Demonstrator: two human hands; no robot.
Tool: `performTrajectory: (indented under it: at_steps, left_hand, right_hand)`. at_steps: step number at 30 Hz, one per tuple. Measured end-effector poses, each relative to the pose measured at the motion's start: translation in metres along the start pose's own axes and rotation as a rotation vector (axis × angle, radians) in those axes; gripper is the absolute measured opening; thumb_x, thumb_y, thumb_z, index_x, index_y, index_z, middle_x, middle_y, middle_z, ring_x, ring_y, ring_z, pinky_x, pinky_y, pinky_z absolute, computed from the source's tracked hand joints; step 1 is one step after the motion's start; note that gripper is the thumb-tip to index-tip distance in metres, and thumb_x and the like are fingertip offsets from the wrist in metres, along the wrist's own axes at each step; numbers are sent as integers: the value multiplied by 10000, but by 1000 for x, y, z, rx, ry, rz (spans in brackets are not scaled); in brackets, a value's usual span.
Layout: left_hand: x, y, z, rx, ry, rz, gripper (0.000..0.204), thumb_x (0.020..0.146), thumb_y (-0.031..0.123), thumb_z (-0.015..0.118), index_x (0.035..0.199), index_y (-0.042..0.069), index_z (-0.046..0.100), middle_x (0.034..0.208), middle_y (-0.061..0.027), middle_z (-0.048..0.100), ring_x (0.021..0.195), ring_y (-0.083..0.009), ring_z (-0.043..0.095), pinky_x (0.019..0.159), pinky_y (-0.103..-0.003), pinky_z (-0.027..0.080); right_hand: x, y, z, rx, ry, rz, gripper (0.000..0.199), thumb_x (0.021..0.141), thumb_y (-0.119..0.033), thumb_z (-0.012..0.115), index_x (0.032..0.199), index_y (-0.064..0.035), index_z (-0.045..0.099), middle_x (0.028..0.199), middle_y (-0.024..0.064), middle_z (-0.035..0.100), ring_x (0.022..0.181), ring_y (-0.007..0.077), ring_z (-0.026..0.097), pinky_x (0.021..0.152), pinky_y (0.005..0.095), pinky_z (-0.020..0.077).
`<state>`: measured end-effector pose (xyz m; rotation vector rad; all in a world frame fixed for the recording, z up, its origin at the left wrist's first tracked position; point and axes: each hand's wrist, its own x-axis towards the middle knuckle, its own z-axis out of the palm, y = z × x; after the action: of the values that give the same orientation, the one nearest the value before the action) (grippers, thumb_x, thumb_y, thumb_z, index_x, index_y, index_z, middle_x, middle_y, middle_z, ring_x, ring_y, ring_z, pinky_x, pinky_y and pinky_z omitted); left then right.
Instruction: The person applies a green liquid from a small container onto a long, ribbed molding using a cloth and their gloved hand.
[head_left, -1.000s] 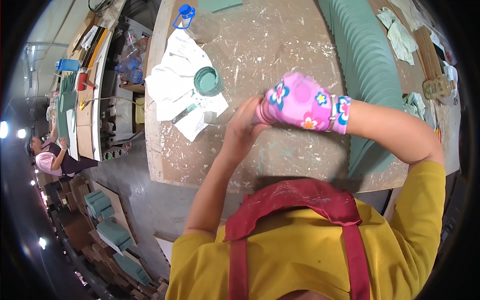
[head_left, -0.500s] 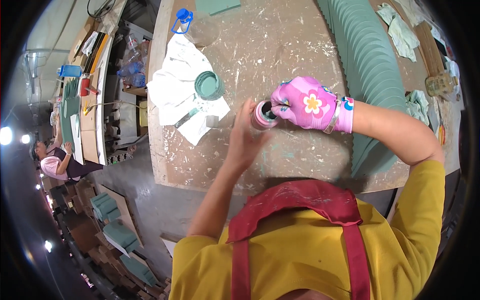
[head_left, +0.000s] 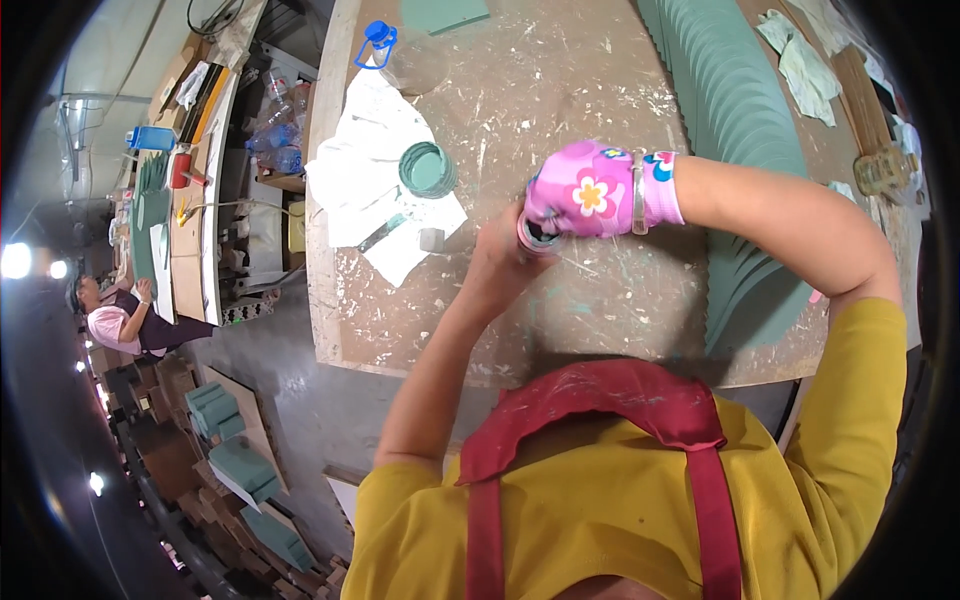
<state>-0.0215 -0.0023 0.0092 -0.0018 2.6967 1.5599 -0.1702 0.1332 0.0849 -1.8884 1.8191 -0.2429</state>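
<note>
All eyes on the pink-rimmed jar

Here it is, at the centre of the action: the small jar sits in the left hand, bare fingers wrapped round it from nine o'clock, over the speckled worktable. On the two o'clock side, the right hand, in a pink flowered glove, meets the jar's open, dark mouth, fingers curled and bunched together; whether they pinch anything, I cannot tell.

Now round the jar's clock! At ten, an open jar of green paint by a crumpled white cloth. At nine, a small grey block. At eleven, a blue-capped clear bottle. At two, beyond the glove, a long row of green panels. And way out near nine, a co-worker at another bench.
</note>
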Motion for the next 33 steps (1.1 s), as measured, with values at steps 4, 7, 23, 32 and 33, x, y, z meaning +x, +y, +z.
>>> performTrajectory:
  at_steps: [4,7,23,32,33]
  left_hand:
    - [-2,-8,4,-18,52,15,618,651,-4,767,1211,27,508,1130,-175,575,1051,-361,564,882,-406,467]
    - [1,-13,2,122,90,179,642,657,6,762,1237,22,486,1145,-172,560,1081,-352,544,900,-395,456]
    - [-9,-3,-3,-88,6,-110,727,722,46,778,1351,4,416,1264,-155,552,1191,-235,526,988,-341,427]
    - [-21,-17,4,42,291,80,685,681,-4,792,1285,24,469,1274,-145,535,1172,-269,537,978,-342,440]
    - [-22,-18,3,83,277,96,733,672,-1,812,1309,15,450,1295,-138,514,1191,-241,520,991,-331,432]
  right_hand:
    - [-6,-4,9,-184,231,-14,78,791,-162,625,836,-99,620,807,114,635,728,321,629,629,380,509]
    - [-8,-16,6,-120,184,-25,68,789,-163,617,763,-102,626,774,114,633,694,307,629,601,379,498]
    - [-33,-31,-19,-45,293,199,112,775,-171,636,818,-69,622,729,135,621,703,352,627,616,431,496]
    - [-51,-40,-6,5,600,170,183,766,-171,681,897,-89,584,805,118,599,737,336,602,635,421,472]
    - [-51,-40,-4,6,599,168,183,766,-171,681,897,-89,584,805,118,599,737,336,602,635,421,472]
